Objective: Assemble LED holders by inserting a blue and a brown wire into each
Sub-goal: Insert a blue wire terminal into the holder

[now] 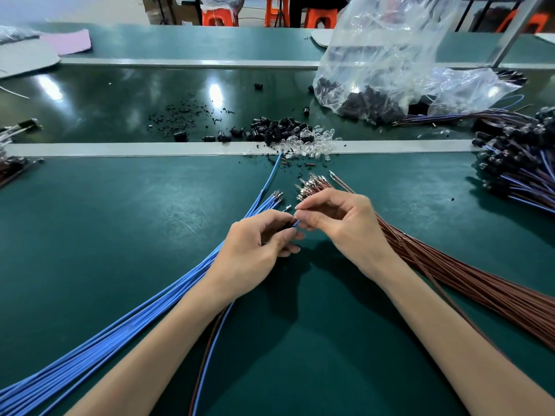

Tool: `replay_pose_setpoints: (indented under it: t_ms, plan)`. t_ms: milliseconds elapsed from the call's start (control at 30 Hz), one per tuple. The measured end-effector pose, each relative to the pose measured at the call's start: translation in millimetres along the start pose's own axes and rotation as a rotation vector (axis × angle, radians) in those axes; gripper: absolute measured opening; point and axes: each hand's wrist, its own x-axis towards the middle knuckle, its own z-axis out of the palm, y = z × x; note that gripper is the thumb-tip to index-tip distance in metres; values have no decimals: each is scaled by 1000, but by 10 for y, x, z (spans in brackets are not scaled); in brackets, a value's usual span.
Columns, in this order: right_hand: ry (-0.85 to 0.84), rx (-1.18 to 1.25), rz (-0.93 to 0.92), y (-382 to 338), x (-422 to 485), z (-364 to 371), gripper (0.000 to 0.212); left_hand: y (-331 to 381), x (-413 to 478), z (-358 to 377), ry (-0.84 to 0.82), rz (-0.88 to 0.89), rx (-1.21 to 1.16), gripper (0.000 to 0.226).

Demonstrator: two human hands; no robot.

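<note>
My left hand [258,250] and my right hand [339,223] meet over the green mat. Between their fingertips runs a blue wire [295,223] with a metal terminal at its tip; both hands pinch it. What else my left fingers hold is hidden. A bundle of blue wires [150,304] fans out to the lower left. A bundle of brown wires [480,283] lies to the right, its terminals just above my right hand. Black LED holders [276,129] and clear LEDs [315,142] are heaped beyond the hands.
A clear plastic bag [390,55] of black holders stands at the back right. Finished wired holders [522,163] pile at the right edge. A grey divider strip [120,149] crosses the table. Black debris [186,111] is scattered behind it. Orange stools stand far back.
</note>
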Motion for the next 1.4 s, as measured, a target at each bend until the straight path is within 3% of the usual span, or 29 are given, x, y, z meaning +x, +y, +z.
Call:
replay_pose_setpoints:
  t_ms: [167, 400, 600, 800, 1000, 1067, 1167, 1267, 1400]
  plan:
    - [-34, -9, 22, -12, 5, -11, 20, 45, -6, -1, -35, -23, 6, 24]
    - [13, -138, -32, -15, 12, 18, 19, 34, -25, 34, 54, 86, 246, 19]
    - [31, -118, 5, -24, 14, -56, 14, -21, -26, 53, 106, 140, 283, 12]
    - [32, -126, 0, -5, -1, -28, 11, -6, -47, 56, 90, 139, 254, 21]
    - [-37, -127, -8, -7, -32, 1, 14, -22, -28, 31, 84, 127, 229, 14]
    - [-24, -197, -23, -6, -4, 2, 9, -39, -11, 35, 107, 145, 229, 11]
    - [136, -303, 1, 2, 208, -52, 3, -45, -2, 41, 134, 166, 211, 13]
    - [268, -600, 2, 13, 627, -164, 7, -44, -13, 50, 131, 166, 206, 14]
    - [177, -850, 276, 143, 1118, -317, 22, -51, -16, 45, 135, 177, 207, 15]
